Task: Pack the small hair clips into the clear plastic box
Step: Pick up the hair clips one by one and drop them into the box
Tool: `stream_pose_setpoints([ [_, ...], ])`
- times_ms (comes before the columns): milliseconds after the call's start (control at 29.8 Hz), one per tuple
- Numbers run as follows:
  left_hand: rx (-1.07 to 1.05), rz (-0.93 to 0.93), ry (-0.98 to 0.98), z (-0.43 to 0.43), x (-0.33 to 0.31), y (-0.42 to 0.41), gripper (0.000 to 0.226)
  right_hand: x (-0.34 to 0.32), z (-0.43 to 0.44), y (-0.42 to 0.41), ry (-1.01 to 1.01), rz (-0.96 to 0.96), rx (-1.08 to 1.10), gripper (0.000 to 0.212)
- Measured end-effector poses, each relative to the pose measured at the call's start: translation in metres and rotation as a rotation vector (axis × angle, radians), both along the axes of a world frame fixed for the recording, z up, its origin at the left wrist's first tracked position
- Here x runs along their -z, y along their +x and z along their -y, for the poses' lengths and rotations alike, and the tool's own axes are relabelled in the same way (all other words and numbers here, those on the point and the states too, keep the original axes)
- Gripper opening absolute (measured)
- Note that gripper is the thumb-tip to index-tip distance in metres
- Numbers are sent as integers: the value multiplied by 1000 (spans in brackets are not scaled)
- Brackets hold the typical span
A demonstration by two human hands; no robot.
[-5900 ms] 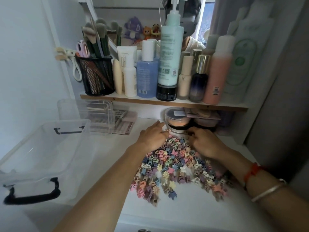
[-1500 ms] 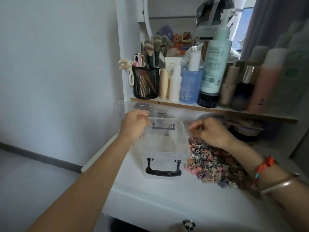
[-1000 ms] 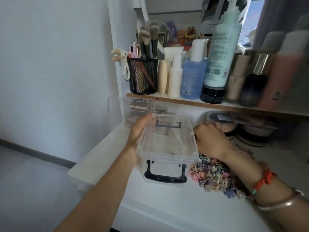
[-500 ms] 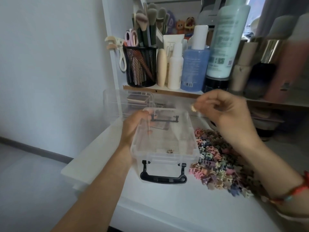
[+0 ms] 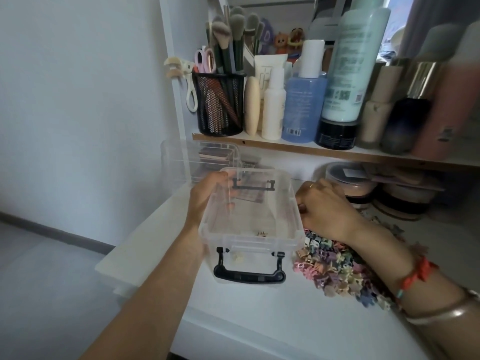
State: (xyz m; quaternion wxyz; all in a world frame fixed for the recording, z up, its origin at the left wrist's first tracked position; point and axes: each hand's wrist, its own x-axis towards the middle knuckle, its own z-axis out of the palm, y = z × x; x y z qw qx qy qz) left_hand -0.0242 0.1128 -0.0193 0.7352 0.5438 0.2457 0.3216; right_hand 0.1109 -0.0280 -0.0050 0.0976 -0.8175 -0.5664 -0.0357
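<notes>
Much of the hair clip pile [image 5: 337, 266] hides under the right hand [image 5: 327, 211].

A white desk [image 5: 298, 320] carries a clear box [image 5: 249, 246] with black handles, standing near its front edge. Just beside the box, on the right, lies a heap of small pastel clips [image 5: 335, 266]. A clear organiser [image 5: 181, 162] stands at the back left and round jars [image 5: 348, 183] at the back right. A shelf [image 5: 298, 148] above holds a black mesh cup [image 5: 220, 105] and a row of bottles [image 5: 302, 107].
</notes>
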Motion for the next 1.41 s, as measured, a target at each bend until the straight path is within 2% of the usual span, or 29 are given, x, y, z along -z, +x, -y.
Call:
stream_pose_setpoints([
  [67,-2,13,4,-1,1,0,38,-4,0,0,117,-3,-7,18],
  [101,11,23,8,-1,2,1,40,-5,0,2,270,-34,17,18],
  [168,28,26,23,-1,3,1,39,-15,3,-2,615,-260,60,10],
  [202,23,26,31,-1,3,1,31,-22,5,-7,721,-414,14,8],
  [235,10,32,34,1,4,1,23,-29,8,-12,743,-522,-62,10],
  [302,-13,47,38,2,4,1,19,-37,13,-20,629,-585,-162,23],
  [370,-19,57,46,2,4,0,20,-41,20,-17,566,-593,-147,31],
  [437,-10,50,40,0,3,-1,18,-41,27,-7,576,-641,-114,9],
  [470,10,47,40,0,2,-1,17,-41,31,-2,524,-635,-115,4],
  [538,24,56,37,-1,4,0,18,-36,35,1,246,-598,-151,9],
  [605,-11,58,27,1,4,-1,15,-28,33,-1,24,-516,-149,8],
  [638,-17,53,24,1,4,-1,14,-22,30,0,-9,-446,-130,12],
  [739,-3,33,14,-1,2,-2,37,-9,21,1,-22,-238,-75,17],
  [874,-5,7,25,-2,3,-3,55,-2,18,-3,13,-142,-81,20],
  [1075,-13,-2,42,-2,3,-2,39,-1,17,-5,17,-69,-139,20],
  [1143,-15,15,53,1,4,-3,32,-4,16,-3,175,-83,-89,20],
  [1210,-20,35,47,3,3,-3,23,-13,17,-5,536,-260,2,16],
  [1277,-24,54,37,4,3,-3,23,-26,21,-15,803,-589,-87,13],
  [1311,-20,60,32,4,2,-3,32,-31,23,-20,818,-688,-163,12],
  [1411,-17,50,32,4,2,-3,49,-33,24,-26,644,-719,-227,20],
])
